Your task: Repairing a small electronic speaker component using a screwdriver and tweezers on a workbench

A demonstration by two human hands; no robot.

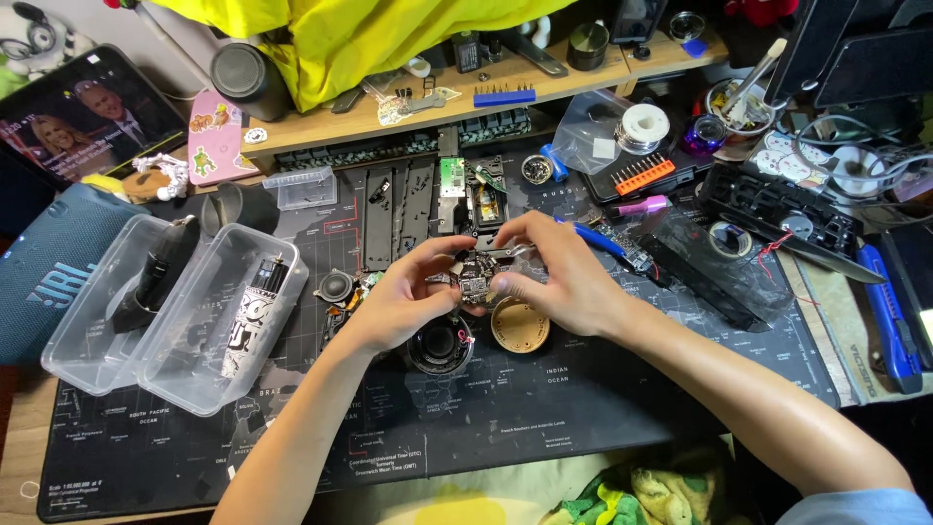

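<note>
Black small circuit board (474, 282), pinched between both hands, left hand (403, 301) and right hand (556, 275), above the worktop (583, 389) over a round speaker (439, 346) beside a tan disc (519, 326); best handled by edges, steadily.

Two bare hands work at the centre of the mat: a left hand (403, 297) and a right hand (564, 277). Two clear plastic tubs sit at nine o'clock, the outer tub (83, 316) and the inner tub (209, 374) touching side by side. One round tan wooden disc (520, 328) lies just below the hands, at six o'clock. One round black speaker driver (439, 347) sits beside it. One orange rack of screwdriver bits (644, 175) lies at one o'clock. One blue-handled utility knife (892, 316) lies at three o'clock.
</note>
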